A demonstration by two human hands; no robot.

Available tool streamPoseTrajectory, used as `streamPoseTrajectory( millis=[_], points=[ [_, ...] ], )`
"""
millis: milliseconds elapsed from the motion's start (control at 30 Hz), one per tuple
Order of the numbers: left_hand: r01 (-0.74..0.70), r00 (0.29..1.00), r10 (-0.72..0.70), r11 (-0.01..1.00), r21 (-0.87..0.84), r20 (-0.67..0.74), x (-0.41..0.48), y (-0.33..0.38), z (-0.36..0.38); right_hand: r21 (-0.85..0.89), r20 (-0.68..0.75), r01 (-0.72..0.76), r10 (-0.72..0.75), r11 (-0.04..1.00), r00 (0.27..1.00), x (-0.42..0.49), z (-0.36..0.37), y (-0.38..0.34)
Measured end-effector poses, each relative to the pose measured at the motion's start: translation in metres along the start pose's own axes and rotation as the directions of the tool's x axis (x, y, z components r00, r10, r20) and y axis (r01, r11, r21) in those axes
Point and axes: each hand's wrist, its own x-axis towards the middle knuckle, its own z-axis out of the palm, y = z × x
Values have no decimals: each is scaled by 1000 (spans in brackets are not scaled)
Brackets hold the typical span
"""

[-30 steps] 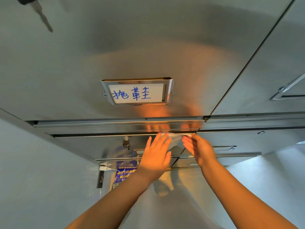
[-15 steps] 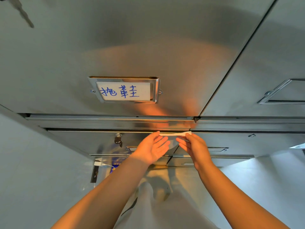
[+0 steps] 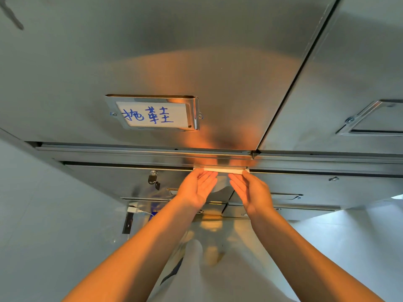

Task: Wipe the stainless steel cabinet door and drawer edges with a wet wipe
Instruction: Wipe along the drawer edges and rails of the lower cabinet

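Both bare arms of a person reach toward a stainless steel cabinet, the hands meeting at the top edge of a drawer [image 3: 109, 182] just beneath the cabinet door [image 3: 196, 62]. A wet wipe [image 3: 220, 170] lies stretched as a narrow white strip along that drawer edge, and the rest of it hangs thin and translucent down the drawer front between the two hands. The left hand [image 3: 197, 189] meets the strip's left end and the right hand [image 3: 250, 190] its right end. The palms are turned partly toward each other and the fingers are straight, with their tips against the wipe. Neither grip is clenched; each is released and flat, pressing the wipe to the metal. The door above carries a metal label holder [image 3: 152, 113] with a white card hand-lettered in blue, and the steel below it shows a warm orange reflection of the arms. A grooved rail [image 3: 130, 152] runs between door and drawer. Left of the hands, a small lock [image 3: 154, 172] sits on the drawer front with a dark key [image 3: 157, 185] hanging from it. Lower left, a white plug [image 3: 132, 209] with a thin cable sits near the cabinet's base. To the right, a neighbouring door [image 3: 349, 62] bears a second holder [image 3: 375, 118]. White clothing [image 3: 196, 269] shows between the forearms.
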Motion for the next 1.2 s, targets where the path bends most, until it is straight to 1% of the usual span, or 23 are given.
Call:
streamPoseTrajectory(
  millis=[100, 167, 233, 333, 533, 733, 867, 1000, 1200],
  points=[
    [-39, 999, 41, 992, -118, 18, 1, -6, 5, 197, -11, -83, 87, 977, 996, -1, 12, -1],
    [-61, 996, 74, 977, -206, 58, 1, -10, 7, 270, 42, -140, 133, 953, 990, -4, 17, 0],
    [-74, 993, 97, 958, -278, 70, 0, -11, 8, 317, 97, -179, 156, 931, 983, -6, 17, 1],
    [-87, 992, 110, 941, -327, 55, -3, -10, 7, 413, 132, -206, 166, 887, 977, -7, 14, 1],
    [-98, 987, 142, 910, -404, 80, -6, -7, 7, 567, 178, -240, 167, 788, 970, -6, 19, 1],
    [-98, 988, 140, 891, -443, 62, -9, 3, 8, 611, 157, -227, 164, 758, 974, -6, 32, 10],
    [-115, 987, 152, 887, -446, 49, -9, 23, -10, 610, 138, -223, 175, 761, 975, -10, 54, 23],
    [-119, 988, 149, 903, -413, 41, -12, 55, -39, 587, 140, -205, 151, 784, 979, -20, 83, 48],
    [-119, 992, 128, 909, -400, -4, -19, 120, -102, 526, 200, -253, 170, 812, 965, -34, 147, 99]
  ],
)
